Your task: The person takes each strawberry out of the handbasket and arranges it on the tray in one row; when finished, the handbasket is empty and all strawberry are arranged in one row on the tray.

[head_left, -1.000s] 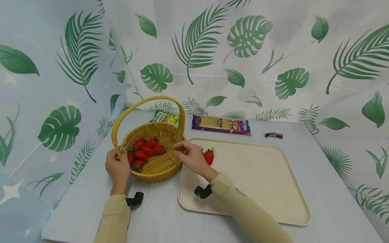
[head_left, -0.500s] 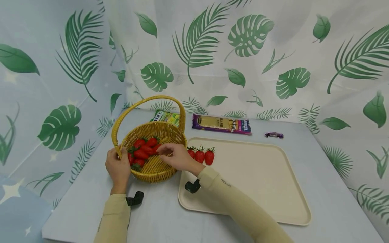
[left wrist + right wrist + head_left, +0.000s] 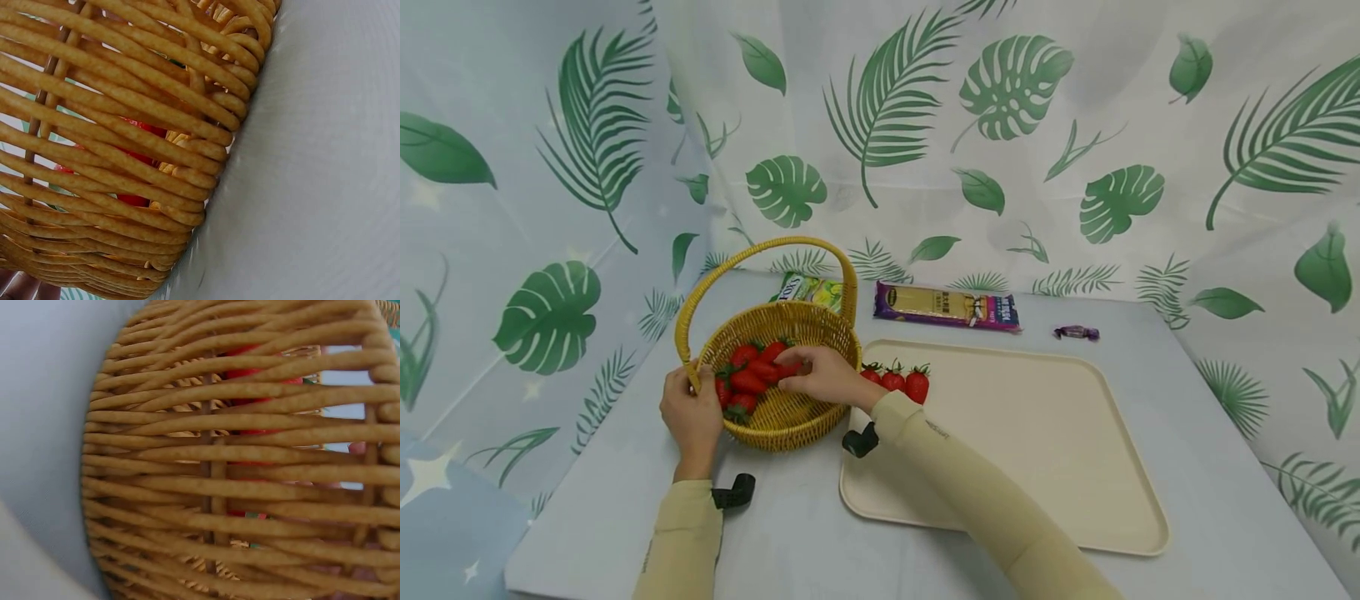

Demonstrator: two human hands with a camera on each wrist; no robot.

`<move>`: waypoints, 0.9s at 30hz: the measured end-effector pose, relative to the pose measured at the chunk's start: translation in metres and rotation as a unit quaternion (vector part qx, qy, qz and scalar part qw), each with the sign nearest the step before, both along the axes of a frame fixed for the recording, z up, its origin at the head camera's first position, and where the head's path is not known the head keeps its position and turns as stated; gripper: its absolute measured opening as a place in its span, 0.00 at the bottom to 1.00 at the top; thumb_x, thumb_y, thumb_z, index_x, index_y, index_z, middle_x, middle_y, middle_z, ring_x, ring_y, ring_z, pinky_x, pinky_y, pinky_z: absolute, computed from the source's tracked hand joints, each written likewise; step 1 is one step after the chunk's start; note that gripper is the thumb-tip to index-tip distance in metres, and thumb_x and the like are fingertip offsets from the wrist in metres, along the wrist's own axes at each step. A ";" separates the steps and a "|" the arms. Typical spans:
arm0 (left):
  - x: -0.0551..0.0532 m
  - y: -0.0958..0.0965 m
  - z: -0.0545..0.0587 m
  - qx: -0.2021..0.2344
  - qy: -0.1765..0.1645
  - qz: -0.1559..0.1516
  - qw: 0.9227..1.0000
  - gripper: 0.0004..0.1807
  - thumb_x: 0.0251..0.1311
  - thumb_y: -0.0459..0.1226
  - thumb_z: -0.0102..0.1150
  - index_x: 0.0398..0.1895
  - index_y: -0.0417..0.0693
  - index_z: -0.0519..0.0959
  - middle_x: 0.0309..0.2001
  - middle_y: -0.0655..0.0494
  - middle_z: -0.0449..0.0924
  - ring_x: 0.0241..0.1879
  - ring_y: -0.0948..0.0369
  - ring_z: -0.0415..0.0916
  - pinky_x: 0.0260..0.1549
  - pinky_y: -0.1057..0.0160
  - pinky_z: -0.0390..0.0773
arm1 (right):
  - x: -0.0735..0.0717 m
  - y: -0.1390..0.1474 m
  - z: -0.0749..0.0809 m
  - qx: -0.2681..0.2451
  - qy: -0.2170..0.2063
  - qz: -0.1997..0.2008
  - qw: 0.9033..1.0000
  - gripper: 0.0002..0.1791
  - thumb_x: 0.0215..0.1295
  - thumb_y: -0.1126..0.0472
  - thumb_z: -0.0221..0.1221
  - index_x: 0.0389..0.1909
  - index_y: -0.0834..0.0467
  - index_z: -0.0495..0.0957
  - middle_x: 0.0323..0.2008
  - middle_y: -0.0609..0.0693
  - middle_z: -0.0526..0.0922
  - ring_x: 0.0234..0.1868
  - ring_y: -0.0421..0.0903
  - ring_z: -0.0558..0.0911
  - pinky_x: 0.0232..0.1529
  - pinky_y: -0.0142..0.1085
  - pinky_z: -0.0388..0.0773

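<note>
A yellow wicker basket with a tall arched handle stands on the left, several red strawberries heaped in its left half. My left hand grips the rim where the handle joins. Reaching over the right rim, my right hand pinches a strawberry between thumb and fingers, which partly cover it. Three more strawberries lie in a row on the beige tray. Both wrist views look at the woven wall, where red shows through the gaps; the right wrist view hides the pinch.
Behind the basket lies a green snack packet. A long purple and gold packet is at the back, with a small purple wrapped candy to its right. Leaf-printed cloth hangs behind the table.
My right hand has moved left from over the tray edge into the basket and closed on a strawberry, uncovering the strawberries on the tray. My left hand and the basket have stayed put.
</note>
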State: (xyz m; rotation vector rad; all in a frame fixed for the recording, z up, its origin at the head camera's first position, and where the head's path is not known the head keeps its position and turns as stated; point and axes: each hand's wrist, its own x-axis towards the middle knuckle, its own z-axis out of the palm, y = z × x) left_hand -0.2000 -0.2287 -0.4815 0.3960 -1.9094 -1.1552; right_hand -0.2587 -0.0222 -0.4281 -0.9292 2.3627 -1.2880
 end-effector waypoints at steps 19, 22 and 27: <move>-0.001 0.001 0.002 -0.003 0.011 0.000 1.000 0.12 0.64 0.32 0.58 0.41 0.28 0.83 0.45 0.35 0.79 0.47 0.39 0.76 0.48 0.43 0.70 | -0.007 -0.033 -0.003 -0.012 -0.056 -0.002 0.998 0.26 0.63 0.55 0.64 0.62 0.57 0.75 0.57 0.53 0.79 0.56 0.46 0.78 0.51 0.34 0.74; 0.000 0.001 0.002 -0.003 0.013 -0.002 1.000 0.12 0.65 0.32 0.58 0.42 0.28 0.82 0.45 0.34 0.79 0.46 0.39 0.76 0.46 0.43 0.71 | -0.007 -0.038 -0.007 -0.017 -0.083 0.017 0.996 0.25 0.64 0.57 0.63 0.62 0.57 0.75 0.57 0.53 0.79 0.52 0.45 0.80 0.48 0.35 0.77; 0.001 0.001 0.002 0.000 0.010 0.000 1.000 0.13 0.65 0.33 0.57 0.43 0.28 0.82 0.45 0.35 0.79 0.46 0.40 0.76 0.46 0.44 0.71 | -0.007 -0.044 -0.013 -0.011 -0.114 0.049 0.992 0.25 0.64 0.59 0.63 0.62 0.58 0.75 0.57 0.52 0.79 0.42 0.43 0.83 0.44 0.39 0.80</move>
